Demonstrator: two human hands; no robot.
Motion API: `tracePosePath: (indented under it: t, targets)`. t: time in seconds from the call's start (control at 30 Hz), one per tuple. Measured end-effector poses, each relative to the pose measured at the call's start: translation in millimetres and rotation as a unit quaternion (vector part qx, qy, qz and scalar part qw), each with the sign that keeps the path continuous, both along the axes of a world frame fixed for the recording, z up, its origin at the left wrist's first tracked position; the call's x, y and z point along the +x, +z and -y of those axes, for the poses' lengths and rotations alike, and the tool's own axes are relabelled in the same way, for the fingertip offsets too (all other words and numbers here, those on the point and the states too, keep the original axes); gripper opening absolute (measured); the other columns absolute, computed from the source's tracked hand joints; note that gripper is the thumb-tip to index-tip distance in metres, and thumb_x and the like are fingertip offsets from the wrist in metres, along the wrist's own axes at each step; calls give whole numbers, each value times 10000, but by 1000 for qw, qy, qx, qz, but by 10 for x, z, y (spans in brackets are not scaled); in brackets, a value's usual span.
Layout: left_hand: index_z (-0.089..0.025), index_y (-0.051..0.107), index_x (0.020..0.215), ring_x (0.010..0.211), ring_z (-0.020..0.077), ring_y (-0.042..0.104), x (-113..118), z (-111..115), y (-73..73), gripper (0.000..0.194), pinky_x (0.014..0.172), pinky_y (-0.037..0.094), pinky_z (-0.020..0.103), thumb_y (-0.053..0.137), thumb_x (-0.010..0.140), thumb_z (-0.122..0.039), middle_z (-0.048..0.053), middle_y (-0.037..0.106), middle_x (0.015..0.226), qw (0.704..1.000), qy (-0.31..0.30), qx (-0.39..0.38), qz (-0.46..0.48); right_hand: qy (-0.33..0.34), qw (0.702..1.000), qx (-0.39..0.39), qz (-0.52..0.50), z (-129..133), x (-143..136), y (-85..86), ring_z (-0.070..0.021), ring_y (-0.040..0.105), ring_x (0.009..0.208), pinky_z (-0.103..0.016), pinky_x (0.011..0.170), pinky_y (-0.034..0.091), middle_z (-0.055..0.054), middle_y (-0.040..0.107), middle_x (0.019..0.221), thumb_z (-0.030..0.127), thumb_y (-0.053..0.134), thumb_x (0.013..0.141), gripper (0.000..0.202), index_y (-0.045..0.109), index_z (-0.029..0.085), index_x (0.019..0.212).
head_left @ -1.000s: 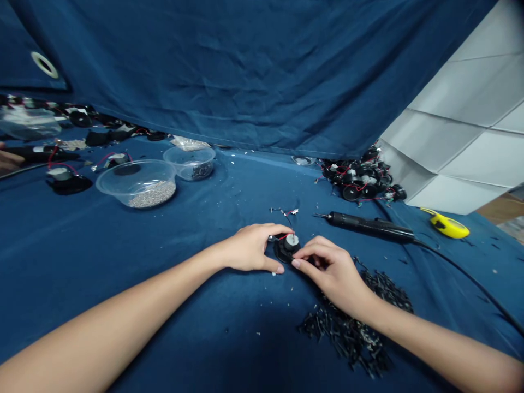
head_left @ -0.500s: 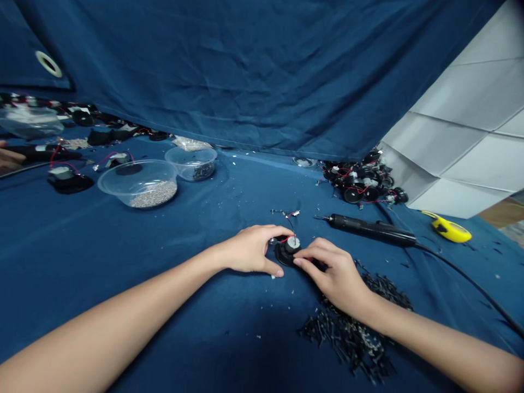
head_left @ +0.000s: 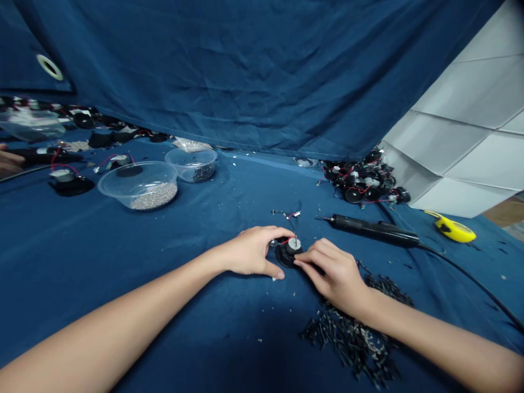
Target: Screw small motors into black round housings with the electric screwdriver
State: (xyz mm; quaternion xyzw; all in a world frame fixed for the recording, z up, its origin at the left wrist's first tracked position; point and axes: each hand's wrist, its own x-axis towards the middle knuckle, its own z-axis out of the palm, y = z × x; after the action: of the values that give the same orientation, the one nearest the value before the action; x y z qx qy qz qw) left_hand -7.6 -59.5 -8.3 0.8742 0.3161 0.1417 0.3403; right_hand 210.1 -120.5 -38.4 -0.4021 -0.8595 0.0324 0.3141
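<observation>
A small motor on a round black base [head_left: 283, 254], with red and black wires and a tiny connector at its far end, sits on the blue cloth between my hands. My left hand [head_left: 254, 251] curves around its left side, the index finger at the motor's top and the thumb by the front of the base, steadying it. At the base's right edge, my right hand [head_left: 333, 270] has thumb and forefinger pinched together; what lies between the tips is too small to make out. Beneath and beside my right wrist spreads a pile of small black parts [head_left: 347, 341].
A black electric screwdriver [head_left: 374, 229] lies to the right, its cable trailing off. Beyond it are a yellow tool [head_left: 455, 228] and a heap of wired motors [head_left: 364, 180]. Clear bowls [head_left: 110, 185] with small metal pieces stand left. Another person's hand [head_left: 10, 164] shows at the far left.
Both hands and the motor hold nearly the same places. The view has shifted very slightly; nothing has been picked up or let go.
</observation>
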Motion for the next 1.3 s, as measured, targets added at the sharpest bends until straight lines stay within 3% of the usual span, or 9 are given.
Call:
tracePosePath:
  t: [0.2,0.4,0.57,0.7,0.83,0.97,1.1,1.2,1.3]
  targets:
    - [-303,494,1290,1114,272,549,1,0,8,740,964,411,420,813,623,-318,28,576,1274,1000,-4,0,5,20,992,71,105,2,15,32,-181,500,685,-308,625,423,-66,639,761,193,490,922,194,679,154,943]
    - [-293,500,1281,1081,265,562,2,6,17,702,929,431,400,795,644,-305,30,575,1279,1000,-10,-11,12,14,995,46,88,2,7,38,-173,485,687,-303,634,423,-57,629,746,213,515,915,182,688,159,928]
    - [-280,512,1270,895,201,603,9,11,10,549,837,454,344,692,751,-262,23,616,1208,1000,-4,-2,13,24,990,84,109,2,7,4,-176,469,690,-307,623,406,-58,620,747,166,512,904,193,679,142,998]
    - [-257,515,1268,792,170,588,10,9,11,529,783,449,318,672,763,-257,33,636,1160,1000,-3,-6,13,6,986,118,117,-6,-18,-9,-165,450,665,-299,599,381,-43,594,701,172,533,894,160,684,141,934]
    - [-250,523,1263,740,152,565,13,3,18,523,725,432,291,674,763,-265,33,649,1100,1000,1,-11,7,16,970,181,161,22,-56,34,-166,425,630,-312,539,309,-29,537,636,133,541,868,151,686,130,828]
    - [-260,525,1265,688,135,532,18,-4,7,535,671,411,270,688,755,-271,25,652,1042,1000,8,-11,0,24,945,189,268,135,-62,95,-197,464,692,-337,552,316,-60,574,716,67,523,820,220,689,65,965]
    - [-271,527,1265,665,122,516,22,-7,-12,531,663,408,265,687,759,-279,23,646,1082,1000,11,-20,8,12,959,86,271,205,-33,172,-220,491,751,-350,596,385,-79,620,810,58,520,789,377,639,63,1147]
    - [-274,519,1278,670,129,524,25,-7,-23,538,669,413,274,680,764,-293,31,647,1111,1000,15,-22,1,-8,985,-102,138,194,-17,238,-196,513,772,-338,679,441,-47,627,836,101,509,830,389,631,172,1192]
    - [-290,492,1309,691,141,541,22,-5,-24,566,684,420,285,670,772,-308,31,637,1154,1000,19,-16,-16,-22,966,-256,-35,182,4,285,-141,526,721,-274,653,450,-16,601,803,131,507,852,351,648,217,1162]
